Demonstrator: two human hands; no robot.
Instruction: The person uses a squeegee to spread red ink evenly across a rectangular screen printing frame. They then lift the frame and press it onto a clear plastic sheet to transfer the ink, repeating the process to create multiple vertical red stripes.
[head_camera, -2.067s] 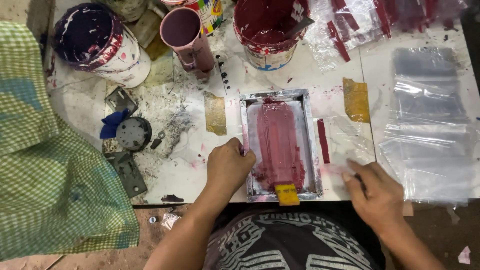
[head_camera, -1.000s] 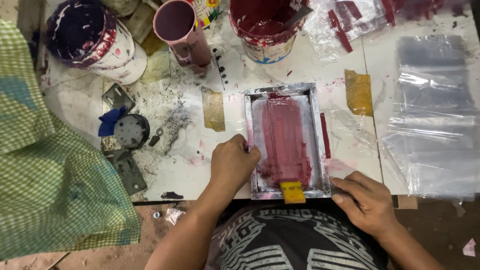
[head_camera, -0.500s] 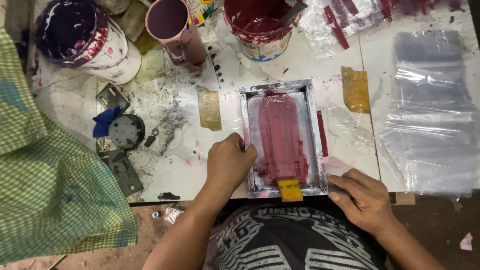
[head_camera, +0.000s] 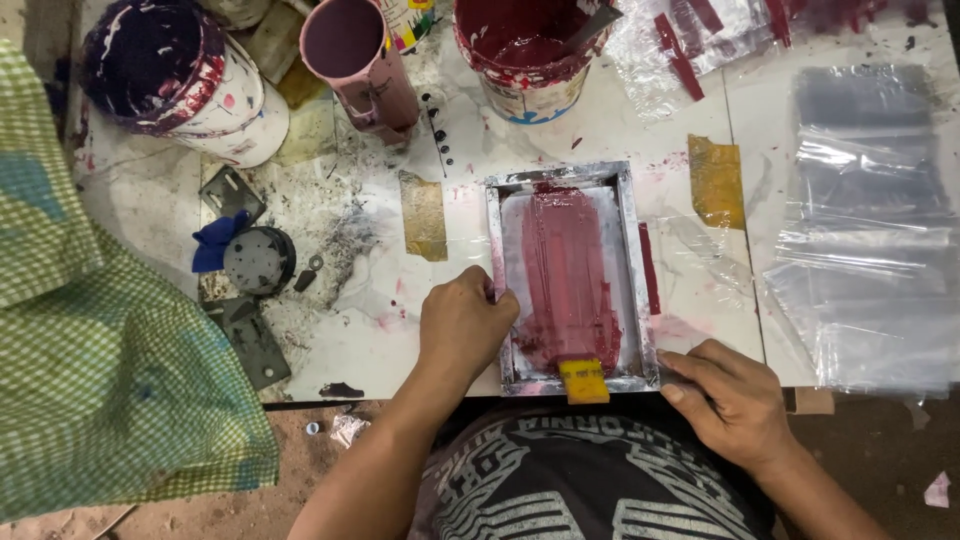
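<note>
Head view: a green checked cloth (head_camera: 90, 370) hangs at the far left, beside a paint-stained white desk (head_camera: 380, 340). Near its front edge lies a small metal printing frame (head_camera: 570, 280) smeared with dark red ink. The left hand (head_camera: 465, 325) presses its curled grip on the frame's left rail. The right hand (head_camera: 730, 400) rests fingers down at the frame's lower right corner, grasping nothing. Clear plastic bags (head_camera: 870, 230) lie farther right.

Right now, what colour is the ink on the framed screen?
Dark red, smeared lengthwise down the screen; clearest in the head view.
</note>
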